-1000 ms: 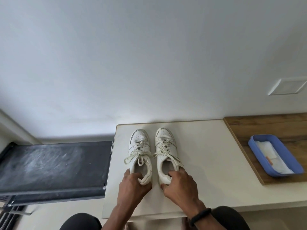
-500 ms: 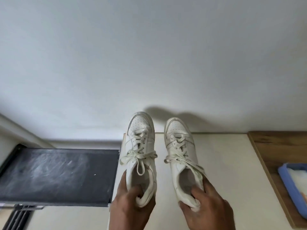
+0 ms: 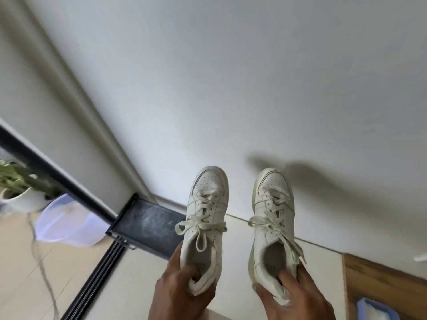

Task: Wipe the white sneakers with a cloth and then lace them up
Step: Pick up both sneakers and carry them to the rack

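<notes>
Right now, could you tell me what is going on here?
A person's left hand grips the left sneaker by its heel and the right hand grips the right sneaker likewise, both held up above the table. Both are laced. The blue tray sits untouched.

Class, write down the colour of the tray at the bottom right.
The tray is blue, shown in the head view.

Your left sneaker [image 3: 205, 211] and right sneaker [image 3: 272, 204]: smooth white leather-look uppers, perforated toes, low sheen. Laces [image 3: 201, 225] flat woven cloth, off-white. Right one's sole edge looks yellowed, duller. Tabletop [image 3: 235, 255] smooth matt cream. Board [image 3: 381, 280] beside it shows wood grain. Black shelf [image 3: 150, 227] matt, scuffed with pale dusty smears. Blue tray [image 3: 361, 308] looks plastic, slight gloss.
</notes>
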